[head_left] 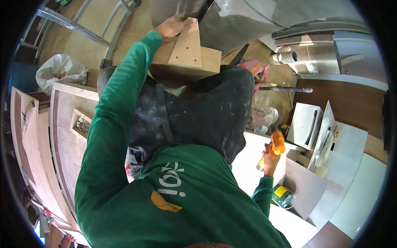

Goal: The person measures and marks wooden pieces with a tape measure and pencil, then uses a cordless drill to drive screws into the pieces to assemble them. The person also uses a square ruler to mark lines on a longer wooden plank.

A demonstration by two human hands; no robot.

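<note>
Illumination is bright but uneven: light falls from above onto the wooden piece [190, 47], while the near side of the wooden box [182, 75] stands in shadow. I see the white panel [244, 165] wash out to near-blank. Dark trousers [202, 115] retain little detail. The grey sheet [231, 25] carries pale glare. Fisheye distortion bows the wooden panels [39, 144] at left; black vignetting rings the periphery.

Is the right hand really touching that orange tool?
Touching: the head view shows the right hand closed around the orange tool, its top sticking out above.
</note>
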